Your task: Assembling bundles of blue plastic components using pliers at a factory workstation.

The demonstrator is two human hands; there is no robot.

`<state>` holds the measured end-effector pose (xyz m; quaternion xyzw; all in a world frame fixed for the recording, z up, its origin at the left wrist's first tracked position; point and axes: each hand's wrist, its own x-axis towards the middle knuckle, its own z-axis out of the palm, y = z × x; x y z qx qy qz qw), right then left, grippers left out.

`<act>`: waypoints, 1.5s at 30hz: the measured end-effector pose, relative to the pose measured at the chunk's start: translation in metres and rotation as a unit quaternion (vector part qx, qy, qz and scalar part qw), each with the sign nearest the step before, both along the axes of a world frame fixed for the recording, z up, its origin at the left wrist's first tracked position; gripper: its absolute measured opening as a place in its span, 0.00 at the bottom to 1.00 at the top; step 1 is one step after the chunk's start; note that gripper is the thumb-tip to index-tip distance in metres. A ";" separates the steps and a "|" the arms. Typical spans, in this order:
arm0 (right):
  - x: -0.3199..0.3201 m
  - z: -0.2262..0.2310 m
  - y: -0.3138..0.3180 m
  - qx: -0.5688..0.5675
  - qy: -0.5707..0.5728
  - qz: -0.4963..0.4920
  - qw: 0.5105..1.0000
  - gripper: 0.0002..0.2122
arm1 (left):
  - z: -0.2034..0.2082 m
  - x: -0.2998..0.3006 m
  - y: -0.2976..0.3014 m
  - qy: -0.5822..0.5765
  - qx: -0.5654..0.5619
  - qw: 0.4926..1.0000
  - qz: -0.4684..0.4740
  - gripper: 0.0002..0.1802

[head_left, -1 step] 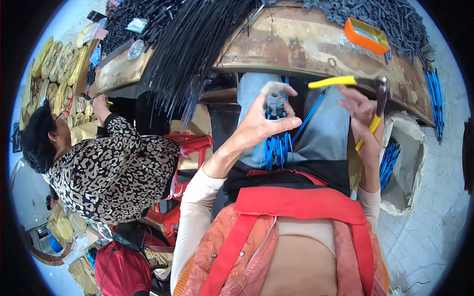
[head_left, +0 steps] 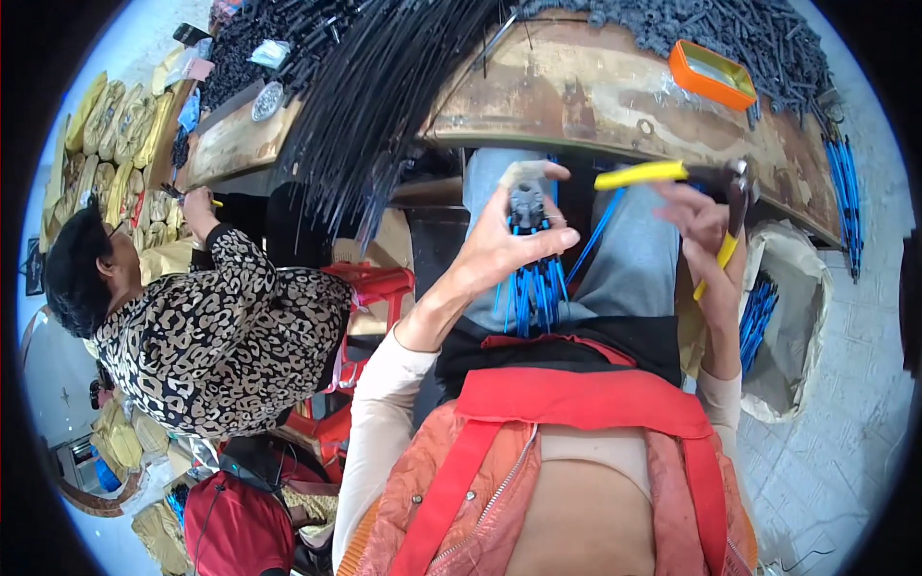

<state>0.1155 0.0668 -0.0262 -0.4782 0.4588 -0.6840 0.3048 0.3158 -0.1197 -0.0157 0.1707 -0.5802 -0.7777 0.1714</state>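
Note:
My left hand (head_left: 504, 230) curls its thumb and fingers around the grey toothed hub of an umbrella frame (head_left: 529, 296), whose thin blue ribs hang down over my lap. In my right hand (head_left: 706, 226) are pliers (head_left: 738, 182) with yellow handles. The handles are spread wide, one pointing left toward the hub and the other lying along the palm. The pliers are apart from the hub. Some right-hand fingers are smeared by motion.
Long black rods (head_left: 375, 106) overhang the worn wooden table (head_left: 567, 91). Grey parts (head_left: 691, 29) are heaped behind an orange tin (head_left: 713, 75). A pale sack (head_left: 792, 317) with blue ribs stands right. A co-worker (head_left: 221, 317) sits left, beside a red stool (head_left: 375, 283).
My left hand and the umbrella frame have shifted slightly to the left. The pliers' left-pointing handle has moved a little left and down.

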 end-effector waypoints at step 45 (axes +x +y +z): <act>0.053 -0.018 -0.041 0.140 0.601 -0.136 0.775 0.33 | -0.027 0.021 -0.015 -0.002 0.024 0.997 -0.069 0.29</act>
